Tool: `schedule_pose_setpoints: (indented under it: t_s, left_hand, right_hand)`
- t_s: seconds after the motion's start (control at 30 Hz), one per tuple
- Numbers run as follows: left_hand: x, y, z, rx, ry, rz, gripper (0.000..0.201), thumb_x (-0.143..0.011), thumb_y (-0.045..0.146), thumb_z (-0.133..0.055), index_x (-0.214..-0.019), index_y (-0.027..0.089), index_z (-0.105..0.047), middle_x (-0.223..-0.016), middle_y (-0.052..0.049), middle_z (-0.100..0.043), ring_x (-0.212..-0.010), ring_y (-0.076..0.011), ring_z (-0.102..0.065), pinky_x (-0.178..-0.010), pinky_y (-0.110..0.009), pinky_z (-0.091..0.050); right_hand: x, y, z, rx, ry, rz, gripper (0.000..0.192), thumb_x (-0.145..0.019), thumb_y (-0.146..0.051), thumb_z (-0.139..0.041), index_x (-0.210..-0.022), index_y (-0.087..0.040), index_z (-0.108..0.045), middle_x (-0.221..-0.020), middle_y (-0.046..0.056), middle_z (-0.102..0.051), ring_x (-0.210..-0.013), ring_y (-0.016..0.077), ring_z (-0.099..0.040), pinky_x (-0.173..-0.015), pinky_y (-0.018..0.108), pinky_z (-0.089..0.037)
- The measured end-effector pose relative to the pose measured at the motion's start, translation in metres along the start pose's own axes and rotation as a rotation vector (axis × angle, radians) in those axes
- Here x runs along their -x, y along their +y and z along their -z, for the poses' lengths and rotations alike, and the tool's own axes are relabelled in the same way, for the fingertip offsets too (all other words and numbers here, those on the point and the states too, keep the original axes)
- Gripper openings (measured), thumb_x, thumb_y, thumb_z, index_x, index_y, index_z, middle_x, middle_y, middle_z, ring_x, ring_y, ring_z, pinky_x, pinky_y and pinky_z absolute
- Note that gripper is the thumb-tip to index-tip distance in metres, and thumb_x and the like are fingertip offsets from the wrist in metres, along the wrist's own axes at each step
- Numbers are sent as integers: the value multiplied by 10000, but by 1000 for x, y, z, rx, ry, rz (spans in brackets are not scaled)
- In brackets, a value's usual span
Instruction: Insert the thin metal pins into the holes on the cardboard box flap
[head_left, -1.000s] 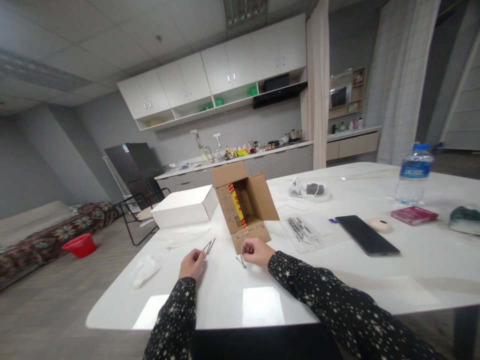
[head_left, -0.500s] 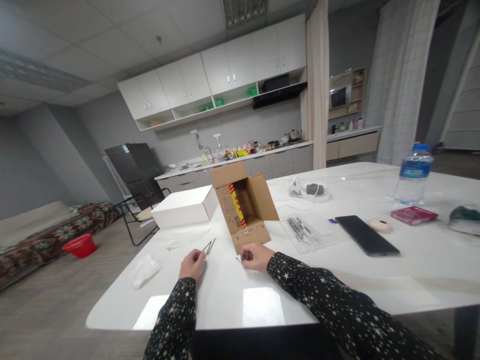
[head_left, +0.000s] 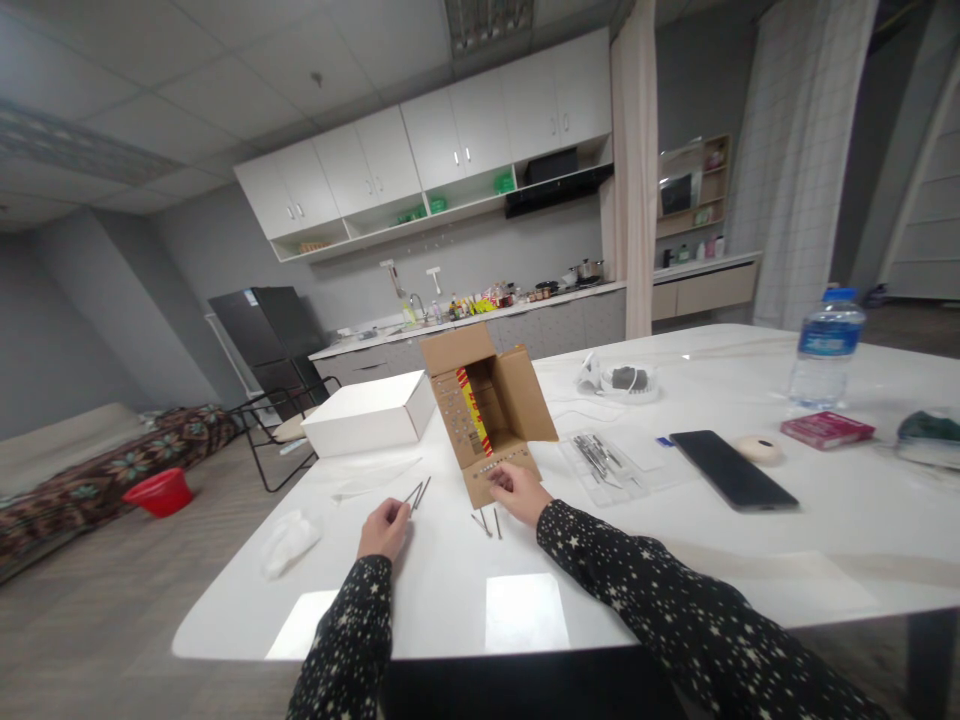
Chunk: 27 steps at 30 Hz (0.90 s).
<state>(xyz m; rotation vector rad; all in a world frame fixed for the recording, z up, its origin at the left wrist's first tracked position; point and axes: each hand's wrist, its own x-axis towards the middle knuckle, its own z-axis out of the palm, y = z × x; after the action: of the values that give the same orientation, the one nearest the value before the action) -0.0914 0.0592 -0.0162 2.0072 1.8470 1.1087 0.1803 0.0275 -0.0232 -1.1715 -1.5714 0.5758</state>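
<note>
- Brown cardboard carton (head_left: 454, 420): on white tabletop (head_left: 442, 600), approx. centre, open side twd. person; flaps spread, lower flap (head_left: 480, 488) extending twd. the hands, w/ row of small marks along it. Yellow-and-red strip (head_left: 474, 412) at L edge of opening.
- L hand (head_left: 385, 527): at tabletop, L of carton. Fingers closed on thin dark rods (head_left: 425, 492); far ends project past fingertips, pointing away from person.
- R hand (head_left: 519, 491): in front of lower flap, hiding part of it. Fingers bent, thumb near index; cannot tell if tips meet or grip anything. Contact w/ flap also unclear.
- Thin metal pins (head_left: 498, 525): on tabletop just below R hand, nr. flap's front edge; two close tog., one slightly apart.
- Clear tray (head_left: 628, 487): R of carton, holding slim metal pieces (head_left: 596, 455).
- Black phone (head_left: 731, 470): flat, R of tray.
- White box (head_left: 364, 415): L of carton, lid down.
- Crumpled white tissue (head_left: 289, 542): L of L hand.
- Water bottle (head_left: 829, 350): upright, far R, blue cap; pink box (head_left: 827, 429) nr. its base.
</note>
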Motion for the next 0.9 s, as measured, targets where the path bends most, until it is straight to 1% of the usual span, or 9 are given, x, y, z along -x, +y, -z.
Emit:
schedule_pose_setpoints:
  t_s: [0.07,0.2,0.3,0.4,0.5,0.7,0.8,0.9]
  left_hand:
    - [0,0,0,3,-2,3,303,-716,455,-436,-634,190,-556,-565,15,-556,-615,-141,-504,-633,-251,-370]
    - [0,1,0,10,6,8,308,-710,462,-436,-626,190,-555,-551,18,-546,-594,-137,-490,-628,-251,-368]
    - [1,1,0,14,6,8,309,-708,466,-439,-629,190,-555,-559,15,-551,-599,-141,-491,-629,-255,-367]
    - [1,1,0,18,-2,6,303,-713,462,-443,-632,191,-552,-558,17,-547,-598,-143,-491,-626,-257,-367]
    - [2,3,2,14,3,4,296,-717,453,-447,-625,191,-551,-545,19,-542,-588,-141,-490,-620,-255,-369]
    - [3,7,3,10,-1,6,285,-715,439,-451,-622,189,-552,-553,17,-552,-597,-139,-498,-623,-250,-372]
    - [3,6,3,12,-2,-7,289,-717,445,-443,-618,191,-538,-550,19,-540,-596,-138,-494,-624,-252,-368]
    - [2,4,2,14,-3,-4,298,-718,455,-436,-618,191,-534,-548,18,-531,-595,-139,-488,-627,-255,-366]
  right_hand:
    - [-4,5,0,-74,50,-70,214,-686,-147,-552,-893,-173,-599,-690,-3,-607,-635,131,-573,-609,251,-465]
    - [-9,8,0,-254,87,-243,368,-704,-144,-527,-1070,-168,-498,-661,-38,-553,-518,104,-534,-480,218,-436]
    - [-10,6,1,-354,89,-298,470,-705,-128,-525,-1159,-173,-412,-667,-57,-521,-471,86,-508,-418,194,-407]
    - [-10,2,3,-416,82,-336,464,-708,-117,-531,-1148,-173,-396,-655,-65,-506,-446,77,-495,-390,186,-392]
    - [-11,1,3,-465,86,-357,409,-713,-118,-546,-1097,-181,-422,-616,-76,-502,-422,74,-490,-373,181,-376]
    - [-11,1,4,-442,10,-316,264,-700,-89,-579,-950,-155,-528,-516,-73,-513,-408,77,-486,-386,186,-384]
    - [-10,0,4,-420,-8,-306,254,-705,-66,-561,-947,-141,-547,-486,-72,-519,-402,80,-483,-394,190,-391]
    - [-11,0,4,-439,-6,-333,268,-709,-46,-542,-964,-128,-550,-480,-70,-525,-395,81,-482,-389,190,-388]
